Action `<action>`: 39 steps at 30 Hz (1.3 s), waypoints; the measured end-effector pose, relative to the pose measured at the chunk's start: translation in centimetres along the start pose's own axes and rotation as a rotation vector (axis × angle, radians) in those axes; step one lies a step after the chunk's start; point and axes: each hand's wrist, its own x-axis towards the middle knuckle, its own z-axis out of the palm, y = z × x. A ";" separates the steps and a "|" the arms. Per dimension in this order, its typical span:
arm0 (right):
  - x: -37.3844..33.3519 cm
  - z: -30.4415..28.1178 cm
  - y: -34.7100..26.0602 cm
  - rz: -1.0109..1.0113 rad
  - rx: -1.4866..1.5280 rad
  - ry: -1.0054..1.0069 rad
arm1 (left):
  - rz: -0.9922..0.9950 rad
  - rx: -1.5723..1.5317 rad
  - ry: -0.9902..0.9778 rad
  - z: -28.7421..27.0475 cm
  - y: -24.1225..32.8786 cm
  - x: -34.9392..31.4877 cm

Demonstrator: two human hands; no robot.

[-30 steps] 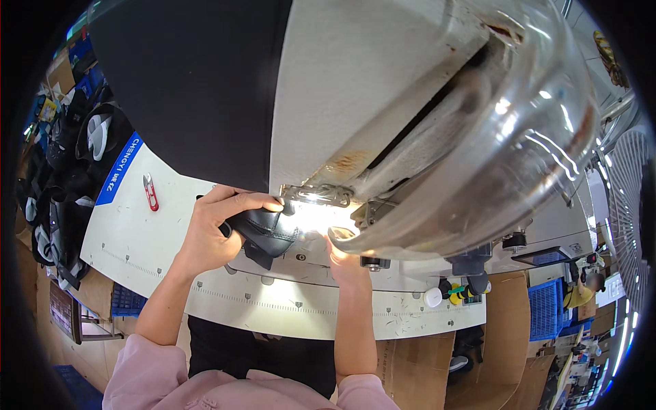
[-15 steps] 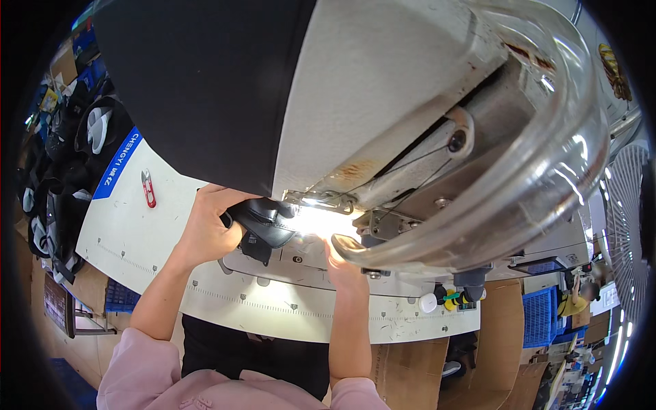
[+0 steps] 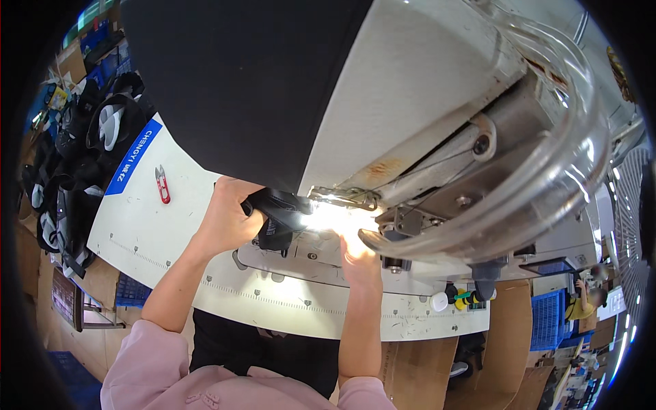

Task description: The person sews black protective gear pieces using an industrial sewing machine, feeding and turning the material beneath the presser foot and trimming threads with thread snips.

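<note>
My left hand (image 3: pixel 229 215) is closed on a black, leather-like piece (image 3: pixel 279 222), thumb on top and fingers curled round its left end. The piece reaches right into a bright lamp glare beneath the sewing machine (image 3: pixel 403 116), where its far end is washed out. My right hand (image 3: pixel 360 260) is at the right side of that glare, close under the clear curved guard (image 3: pixel 437 249). Its fingertips are lost in the light and partly behind the guard, so their grip is hidden. Red-handled thread snips (image 3: pixel 162 186) lie on the white table to the left.
The white table (image 3: pixel 171 239) has a printed scale along its near edge. A pile of black and grey shoe parts (image 3: pixel 75 157) is at the left. Small bottles (image 3: pixel 461 298) stand at the table's right end, by a cardboard box (image 3: pixel 509 335) and blue crates (image 3: pixel 547 321). A fan (image 3: pixel 632 212) is at far right.
The whole view has shifted, so the scene sits further right. The black piece is turned and its broad stitched flap shows less. My left hand still grips it; my right stays by the light.
</note>
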 end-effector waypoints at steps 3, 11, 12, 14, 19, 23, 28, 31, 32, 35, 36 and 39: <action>0.2 0.0 -1.2 0.479 0.860 0.136 | -0.018 -0.024 0.031 0.0 0.0 -0.3; 0.8 -1.0 -2.2 0.687 0.925 0.006 | -0.068 0.058 0.020 0.2 0.0 -1.0; 0.8 -0.8 -2.3 0.691 0.968 0.036 | -0.115 0.047 0.017 0.3 0.1 -1.0; 1.0 -0.7 -2.2 0.456 0.633 -0.039 | -0.029 0.036 0.027 0.2 0.3 -1.1; 1.2 -0.9 -1.4 0.364 0.954 -0.174 | 0.031 0.090 0.021 0.2 0.6 -1.2; 1.1 -0.5 -1.2 0.275 0.738 -0.032 | 0.072 0.187 0.054 0.5 0.5 -1.3; 0.6 -1.3 -3.7 0.479 1.091 0.340 | -0.083 0.153 0.324 -1.6 -1.3 -0.5; 0.1 -3.0 -6.9 0.395 0.713 0.372 | -0.157 -0.026 0.449 -5.0 -2.5 -1.5; -0.1 -3.4 -8.2 0.346 0.616 0.385 | -0.210 -0.202 0.546 -6.2 -2.7 -2.4; -0.4 -2.7 -12.2 0.265 0.633 0.378 | -0.358 -0.496 0.672 -9.8 -2.4 -5.8; -0.2 -2.3 -13.3 0.252 0.655 0.349 | -0.489 -0.642 0.713 -10.8 -2.1 -7.1; 0.6 -0.7 -16.0 -0.159 0.466 0.072 | -0.488 -0.679 0.740 -11.9 -0.9 -10.7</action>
